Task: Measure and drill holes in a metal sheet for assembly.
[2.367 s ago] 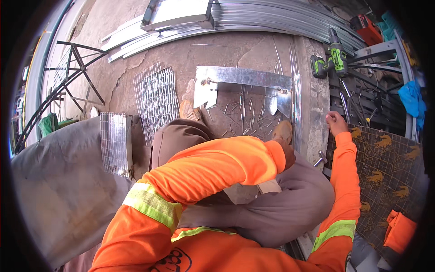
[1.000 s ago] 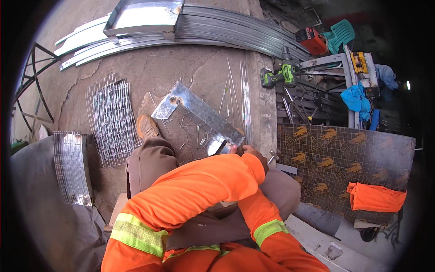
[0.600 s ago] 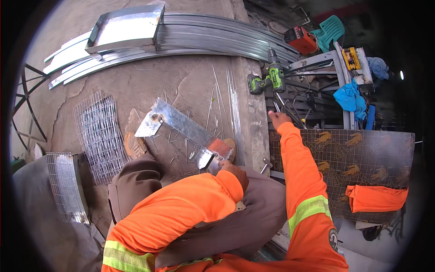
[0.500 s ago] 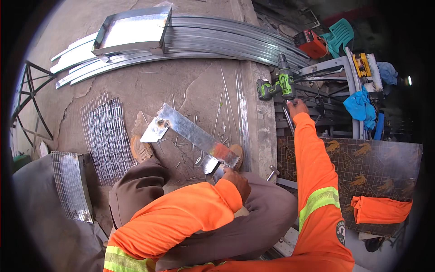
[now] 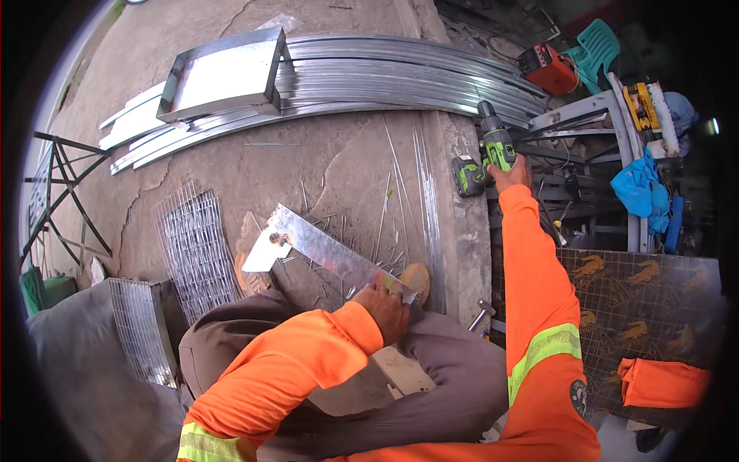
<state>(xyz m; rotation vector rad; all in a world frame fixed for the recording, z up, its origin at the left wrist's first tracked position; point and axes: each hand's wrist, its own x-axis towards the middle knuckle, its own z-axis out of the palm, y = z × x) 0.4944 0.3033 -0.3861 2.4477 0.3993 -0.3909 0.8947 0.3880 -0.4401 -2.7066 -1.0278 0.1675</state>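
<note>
Head view is showing the right hand [image 5: 509, 174] stretched far forward, its fingers closing around the handle of the green cordless drill [image 5: 486, 154], which is resting on the concrete floor [image 5: 308, 169] just beside the raised kerb. Left hand [image 5: 386, 306] is staying close to the body, fingers pressing down on the near end of the galvanised metal strip [image 5: 323, 252]. That strip's long axis is running diagonally, up and to the left from the left hand, well apart from the drill.
</note>
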